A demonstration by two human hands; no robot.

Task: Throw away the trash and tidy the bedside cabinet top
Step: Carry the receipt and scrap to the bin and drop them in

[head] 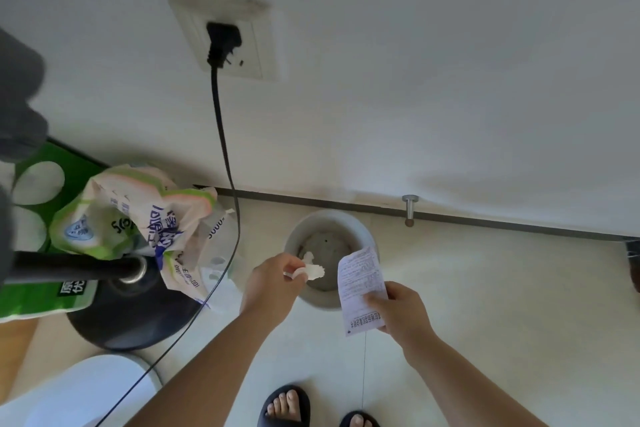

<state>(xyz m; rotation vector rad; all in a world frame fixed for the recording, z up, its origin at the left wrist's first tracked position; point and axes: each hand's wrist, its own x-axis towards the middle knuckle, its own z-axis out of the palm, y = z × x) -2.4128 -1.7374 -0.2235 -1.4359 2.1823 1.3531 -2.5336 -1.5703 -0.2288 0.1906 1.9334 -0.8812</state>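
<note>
A round grey waste bin [311, 220] stands on the floor by the wall. Some small debris lies in its bottom. My left hand [273, 282] is at the bin's left rim, pinching a crumpled white scrap [313, 270] that hangs over the opening. My right hand [398, 312] is at the bin's front right, gripping a printed paper receipt [362, 282] by its lower part. The receipt's top edge reaches over the rim. The bedside cabinet top is out of view.
A black cord [225, 149] runs from a wall socket [225, 35] down past the bin's left. A black stand base [131, 319] and tissue packs [138, 215] sit at left. A metal door stop [409, 208] juts from the baseboard. My sandalled feet [287, 406] are below.
</note>
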